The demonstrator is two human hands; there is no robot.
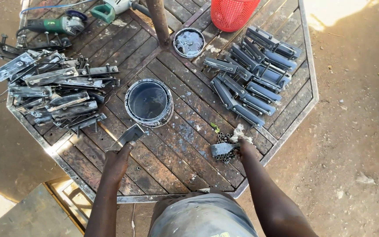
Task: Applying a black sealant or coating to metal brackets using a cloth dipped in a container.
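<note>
Head view: octagonal slatted metal table (286, 118) on dirt ground. Left hand (118, 161) grips a flat metal piece (129, 135), tilted, just beside the open paint can (149, 102) at table centre. Right hand (243, 145) holds a paintbrush (223, 149) w/ a rag (239, 132), over a small heap of nuts/bolts (224, 139) nr table's front edge. Left side: pile of bare shiny metal brackets (51, 90). Right side: rows of dark painted brackets (253, 74), laid close together. Can lid (188, 42) sits near a rusty post (159, 19). Red mesh basket (232, 13) at top, green angle grinder (55, 25) top-left. Metal sheet (27, 215) on ground bottom-left.
</note>
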